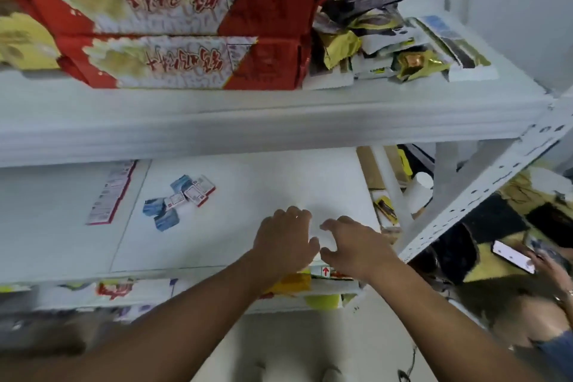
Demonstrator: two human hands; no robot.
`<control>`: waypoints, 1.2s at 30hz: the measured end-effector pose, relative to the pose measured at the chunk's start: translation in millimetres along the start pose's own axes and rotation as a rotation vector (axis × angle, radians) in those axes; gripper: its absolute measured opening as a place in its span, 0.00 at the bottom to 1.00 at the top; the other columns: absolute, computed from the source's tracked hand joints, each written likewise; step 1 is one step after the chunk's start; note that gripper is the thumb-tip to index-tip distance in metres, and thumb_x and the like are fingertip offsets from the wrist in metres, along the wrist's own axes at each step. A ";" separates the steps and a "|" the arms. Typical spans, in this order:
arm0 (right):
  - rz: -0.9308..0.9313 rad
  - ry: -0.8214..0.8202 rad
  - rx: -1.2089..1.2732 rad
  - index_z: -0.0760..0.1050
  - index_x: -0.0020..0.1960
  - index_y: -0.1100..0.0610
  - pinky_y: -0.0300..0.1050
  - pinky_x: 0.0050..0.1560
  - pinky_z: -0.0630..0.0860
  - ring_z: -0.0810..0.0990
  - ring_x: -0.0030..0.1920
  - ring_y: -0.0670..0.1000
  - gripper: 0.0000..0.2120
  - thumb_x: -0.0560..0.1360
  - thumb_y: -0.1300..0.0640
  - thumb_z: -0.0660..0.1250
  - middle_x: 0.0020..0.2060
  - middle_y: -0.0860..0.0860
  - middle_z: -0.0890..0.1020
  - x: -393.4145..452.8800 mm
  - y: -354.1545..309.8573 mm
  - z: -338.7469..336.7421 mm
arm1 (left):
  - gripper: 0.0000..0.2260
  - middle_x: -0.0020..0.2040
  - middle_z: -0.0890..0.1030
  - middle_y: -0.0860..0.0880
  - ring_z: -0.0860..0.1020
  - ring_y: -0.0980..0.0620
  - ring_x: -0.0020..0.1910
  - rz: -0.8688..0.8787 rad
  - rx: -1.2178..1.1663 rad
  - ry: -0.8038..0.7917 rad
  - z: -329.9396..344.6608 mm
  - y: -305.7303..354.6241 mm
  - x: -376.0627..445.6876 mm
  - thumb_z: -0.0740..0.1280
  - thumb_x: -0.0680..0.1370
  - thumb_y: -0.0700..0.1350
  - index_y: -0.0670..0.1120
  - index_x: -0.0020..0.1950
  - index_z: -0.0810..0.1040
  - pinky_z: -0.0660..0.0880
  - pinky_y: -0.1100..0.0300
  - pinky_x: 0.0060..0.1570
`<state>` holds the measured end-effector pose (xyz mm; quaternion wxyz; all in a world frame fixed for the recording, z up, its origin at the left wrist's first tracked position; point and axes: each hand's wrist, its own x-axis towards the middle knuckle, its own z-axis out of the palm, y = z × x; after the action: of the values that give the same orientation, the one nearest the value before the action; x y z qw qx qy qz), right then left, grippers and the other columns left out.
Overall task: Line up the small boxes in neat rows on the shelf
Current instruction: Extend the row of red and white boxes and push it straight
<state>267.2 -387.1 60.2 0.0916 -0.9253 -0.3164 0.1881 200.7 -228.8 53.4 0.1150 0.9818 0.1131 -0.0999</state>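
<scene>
Several small boxes (178,201), some blue and some white with red edges, lie in a loose jumbled cluster on the left-middle of the white shelf (263,177). My left hand (283,240) and my right hand (353,245) hover close together over the bare front right part of that shelf, well right of the cluster. The fingers of both hands are loosely bent and point down toward the surface. Nothing shows inside either hand.
A flat red-and-white packet (110,195) lies left of the cluster. Large red boxes (186,62) and a pile of snack wrappers (387,40) fill the shelf above. A perforated grey upright (483,195) stands at right, where another person holds a phone (513,256). Yellow goods (291,284) sit below.
</scene>
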 end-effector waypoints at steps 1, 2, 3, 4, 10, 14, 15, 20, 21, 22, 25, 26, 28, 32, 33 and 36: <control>-0.045 -0.010 -0.016 0.68 0.76 0.42 0.49 0.54 0.80 0.81 0.60 0.52 0.27 0.78 0.39 0.63 0.66 0.45 0.76 5.4 -3.9 1.3 | 0.26 0.74 0.76 0.50 0.77 0.45 0.67 -0.053 -0.003 0.003 0.4 -4.4 -4.8 0.63 0.81 0.63 0.53 0.77 0.71 0.76 0.47 0.66; -0.089 -0.014 -0.025 0.68 0.75 0.42 0.49 0.55 0.79 0.81 0.60 0.52 0.26 0.79 0.39 0.63 0.66 0.45 0.75 10.2 -9.0 3.1 | 0.26 0.74 0.76 0.50 0.77 0.45 0.67 -0.111 -0.002 0.000 0.6 -10.1 -11.7 0.63 0.81 0.63 0.53 0.77 0.71 0.76 0.47 0.65; -0.132 -0.015 -0.029 0.68 0.75 0.42 0.49 0.57 0.79 0.81 0.60 0.52 0.26 0.79 0.39 0.63 0.66 0.45 0.75 14.3 -15.4 4.8 | 0.27 0.74 0.75 0.50 0.77 0.45 0.67 -0.171 0.000 -0.006 0.4 -16.5 -20.0 0.62 0.81 0.64 0.53 0.77 0.71 0.76 0.46 0.65; -0.174 -0.019 -0.031 0.68 0.75 0.42 0.50 0.58 0.79 0.81 0.61 0.52 0.25 0.79 0.39 0.63 0.67 0.45 0.75 17.8 -23.4 5.9 | 0.27 0.74 0.75 0.50 0.76 0.45 0.68 -0.228 0.001 -0.011 -0.3 -23.9 -29.5 0.62 0.82 0.64 0.53 0.77 0.70 0.76 0.46 0.65; -0.401 -0.002 -0.044 0.69 0.73 0.43 0.46 0.60 0.77 0.81 0.60 0.50 0.24 0.80 0.40 0.64 0.67 0.44 0.76 25.1 -85.1 8.0 | 0.27 0.76 0.73 0.48 0.73 0.43 0.71 -0.476 -0.003 -0.026 -14.0 -69.9 -98.9 0.61 0.83 0.61 0.51 0.79 0.68 0.74 0.45 0.68; -0.492 0.030 -0.056 0.70 0.72 0.43 0.43 0.60 0.77 0.82 0.59 0.49 0.23 0.80 0.39 0.66 0.66 0.43 0.77 20.9 -122.6 11.7 | 0.27 0.76 0.72 0.47 0.72 0.42 0.72 -0.567 -0.023 -0.004 -20.8 -92.8 -133.2 0.60 0.83 0.61 0.50 0.80 0.67 0.73 0.45 0.68; -0.503 0.027 -0.063 0.70 0.72 0.43 0.43 0.60 0.78 0.82 0.58 0.49 0.22 0.80 0.39 0.66 0.65 0.43 0.77 19.8 -130.9 13.4 | 0.27 0.76 0.72 0.47 0.71 0.42 0.72 -0.580 -0.034 0.002 -21.0 -97.7 -140.5 0.60 0.83 0.61 0.50 0.80 0.66 0.73 0.44 0.68; -0.520 0.001 -0.104 0.70 0.72 0.44 0.44 0.58 0.79 0.82 0.56 0.49 0.23 0.79 0.40 0.66 0.64 0.45 0.77 8.1 -167.7 23.2 | 0.29 0.77 0.70 0.47 0.70 0.42 0.73 -0.607 -0.077 0.025 -17.1 -121.9 -175.8 0.59 0.83 0.62 0.50 0.81 0.64 0.71 0.45 0.69; -0.520 0.000 -0.109 0.70 0.72 0.44 0.45 0.58 0.80 0.82 0.55 0.50 0.23 0.79 0.40 0.66 0.63 0.45 0.77 4.7 -173.4 26.2 | 0.28 0.77 0.71 0.47 0.70 0.42 0.73 -0.608 -0.083 0.038 -15.5 -127.1 -182.4 0.59 0.83 0.61 0.50 0.81 0.65 0.71 0.45 0.69; -0.516 -0.001 -0.114 0.70 0.72 0.44 0.47 0.57 0.80 0.82 0.55 0.50 0.23 0.79 0.40 0.66 0.63 0.45 0.77 1.7 -178.3 29.0 | 0.28 0.76 0.71 0.47 0.71 0.42 0.73 -0.606 -0.091 0.050 -14.0 -131.8 -188.2 0.60 0.83 0.61 0.50 0.81 0.66 0.72 0.46 0.69; -0.491 -0.011 -0.128 0.69 0.73 0.44 0.48 0.56 0.81 0.81 0.55 0.50 0.24 0.79 0.41 0.66 0.63 0.46 0.77 -6.6 -188.8 37.6 | 0.27 0.76 0.72 0.48 0.71 0.43 0.72 -0.587 -0.121 0.081 -7.3 -142.7 -204.0 0.60 0.84 0.60 0.50 0.81 0.66 0.72 0.47 0.69; -0.480 -0.015 -0.131 0.69 0.74 0.44 0.49 0.56 0.81 0.81 0.55 0.50 0.25 0.79 0.41 0.66 0.63 0.47 0.76 -9.1 -191.4 39.9 | 0.27 0.76 0.72 0.48 0.71 0.43 0.72 -0.575 -0.128 0.092 -4.6 -145.4 -208.2 0.60 0.84 0.60 0.50 0.81 0.66 0.72 0.47 0.69; -0.455 -0.017 -0.136 0.68 0.75 0.45 0.50 0.56 0.81 0.81 0.56 0.51 0.25 0.79 0.41 0.66 0.64 0.47 0.76 -12.1 -195.3 43.6 | 0.27 0.75 0.73 0.48 0.71 0.44 0.72 -0.549 -0.131 0.112 0.0 -150.6 -213.1 0.60 0.83 0.60 0.51 0.81 0.66 0.72 0.48 0.68; -0.421 -0.032 -0.159 0.66 0.76 0.45 0.52 0.58 0.79 0.79 0.60 0.53 0.26 0.80 0.41 0.64 0.66 0.49 0.74 -10.9 -197.7 46.9 | 0.26 0.75 0.73 0.49 0.71 0.44 0.71 -0.515 -0.133 0.103 6.3 -159.4 -213.5 0.60 0.83 0.59 0.51 0.80 0.67 0.72 0.48 0.67; -0.413 -0.037 -0.161 0.66 0.76 0.45 0.52 0.58 0.79 0.79 0.60 0.53 0.26 0.80 0.41 0.64 0.66 0.49 0.74 -9.5 -197.2 47.0 | 0.26 0.75 0.73 0.49 0.71 0.44 0.71 -0.508 -0.135 0.097 7.1 -160.5 -213.0 0.60 0.83 0.59 0.51 0.80 0.67 0.72 0.48 0.67; -0.387 -0.043 -0.155 0.66 0.76 0.45 0.51 0.57 0.79 0.79 0.60 0.53 0.26 0.80 0.41 0.64 0.67 0.49 0.74 -1.6 -193.5 47.8 | 0.26 0.75 0.73 0.49 0.72 0.44 0.71 -0.490 -0.140 0.094 6.4 -163.1 -208.4 0.60 0.84 0.58 0.51 0.80 0.67 0.72 0.48 0.68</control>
<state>139.9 -234.2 72.9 0.0477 -0.8472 -0.5038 0.1617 -39.3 -117.3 60.4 0.1498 0.9183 0.3595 -0.0708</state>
